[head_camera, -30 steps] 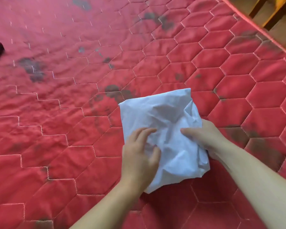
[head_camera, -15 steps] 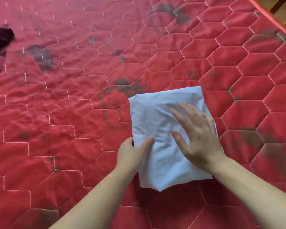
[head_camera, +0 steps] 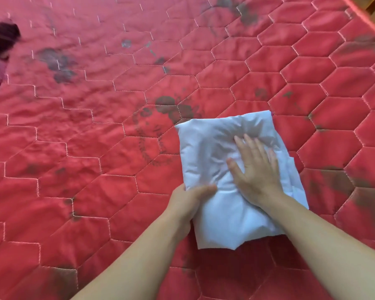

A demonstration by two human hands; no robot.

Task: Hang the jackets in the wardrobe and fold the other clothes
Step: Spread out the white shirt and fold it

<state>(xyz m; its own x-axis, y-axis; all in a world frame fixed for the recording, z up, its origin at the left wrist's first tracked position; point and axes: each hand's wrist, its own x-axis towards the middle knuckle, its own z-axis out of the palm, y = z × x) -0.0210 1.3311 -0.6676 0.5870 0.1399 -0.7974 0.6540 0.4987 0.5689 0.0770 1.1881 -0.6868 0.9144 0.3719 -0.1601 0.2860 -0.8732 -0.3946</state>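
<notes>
1. Two hands on one white folded garment (head_camera: 214,161) — it's lying on the red quilted bed (head_camera: 95,148), over toward the right side, already down to a compact rectangle.
2. To finish this fold well, I'd say press from the middle out toward the edges so the puffy bit near the top flattens, and keep the near-left corner pinned so the layers don't slide.
3. The right hand (head_camera: 256,172) lies flat on top, palm down, fingers (head_camera: 250,146) straight and spread, holding nothing — just pressing.
4. The left hand (head_camera: 187,202) grips the left edge, thumb on top of the cloth, other fingers curled under it as far as I can tell.
5. Both forearms come in low from the bottom of the view.
6. Some dark clothing (head_camera: 0,53) sits at the far left edge, well apart — probably next.
</notes>
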